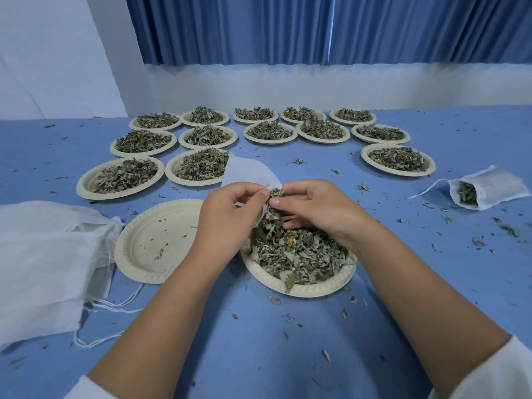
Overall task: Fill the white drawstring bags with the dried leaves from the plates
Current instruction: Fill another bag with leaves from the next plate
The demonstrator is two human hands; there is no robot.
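Above the near plate (299,286), a white bag (250,172) is held mouth-down toward the leaves (296,254). Left hand (230,214) pinches the bag's rim, grip closed on fabric. Right hand (313,208) grips a pinch of leaves at the mouth. Advised: keep the mouth wide and over the plate, feeding small pinches, as scraps already litter the worktop (259,355). One filled bag (486,191) lies far right; spare bags (43,260) left.

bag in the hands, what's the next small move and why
Probably push the pinch of leaves in the right hand down into the white bag that the left hand holds open. The leaves sit right at the bag's mouth, above the plate that is full of leaves, so anything that spills should fall back onto it.
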